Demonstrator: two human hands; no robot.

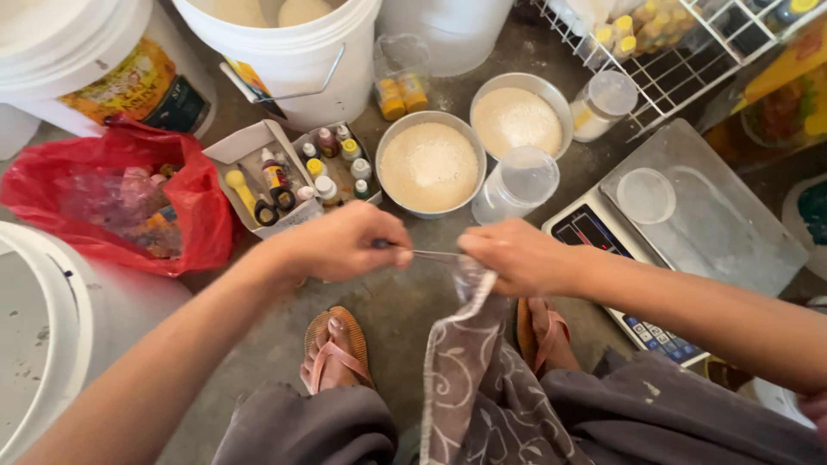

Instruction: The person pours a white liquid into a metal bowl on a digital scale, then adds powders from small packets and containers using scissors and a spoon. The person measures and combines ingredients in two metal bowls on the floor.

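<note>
My left hand (340, 244) is closed around the dark handle of a thin metal tool (428, 253), perhaps a small knife, whose blade runs to the right. My right hand (515, 257) pinches the blade through a fold of grey patterned cloth (461, 362) that hangs down from my clothing. Both hands are held above the concrete floor, in front of two metal bowls of pale powder (430, 164) (517, 120).
A small cardboard box of little colouring bottles (297, 172) sits left of the bowls. Clear plastic jars (517, 183) (603, 103), a digital scale (680, 224), a red plastic bag (129, 207), white buckets (284, 52) and a wire rack (672, 52) surround me. My sandalled feet (334, 349) are below.
</note>
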